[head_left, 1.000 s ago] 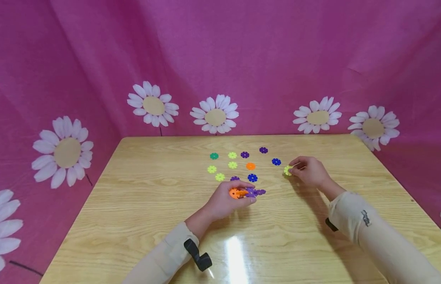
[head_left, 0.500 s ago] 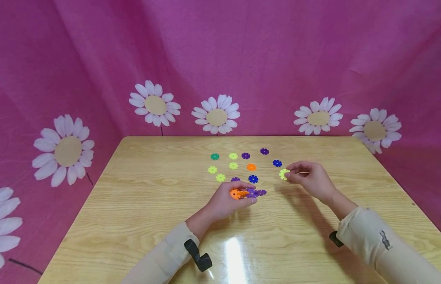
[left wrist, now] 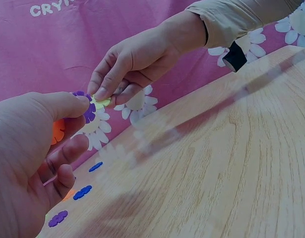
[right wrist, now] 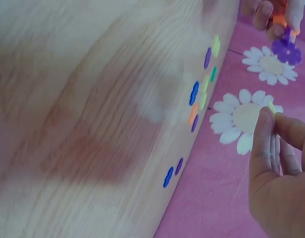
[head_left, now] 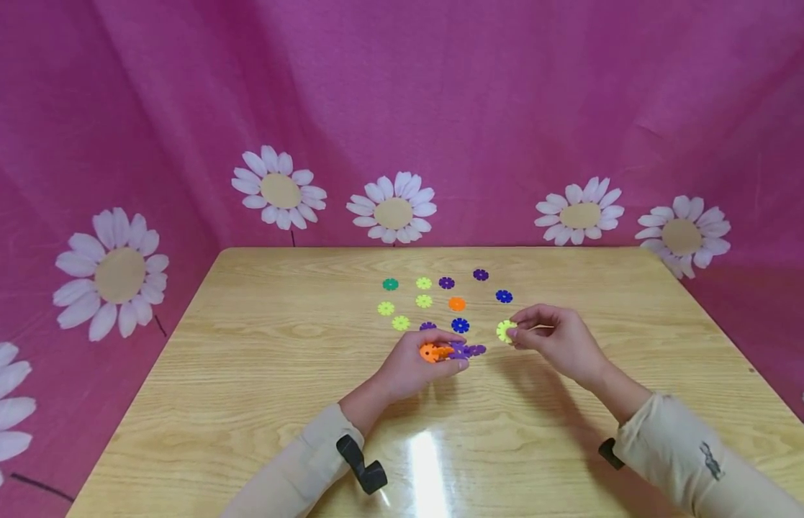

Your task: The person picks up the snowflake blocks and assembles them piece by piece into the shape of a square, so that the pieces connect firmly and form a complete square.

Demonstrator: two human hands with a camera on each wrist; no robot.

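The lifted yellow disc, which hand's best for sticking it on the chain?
Probably the right hand: it pinches the yellow disc by its edge, with the free side facing the chain. The left hand holds the chain, so it could steady that.

The head camera is looking forward and down from farther back, over the table [head_left: 201, 403]; tilted wrist cameras are peering close past the left hand [left wrist: 24, 144] and right hand [right wrist: 283, 188], both sharing the flowered backdrop [left wrist: 93, 44].

Wood-grain tabletop [head_left: 233, 388]: bright in head view; white glare [head_left: 429, 475] at six o'clock.
Arm shadow [head_left: 579, 432]: soft-edged, at four o'clock.
Wrist views: dimmer, hazier.
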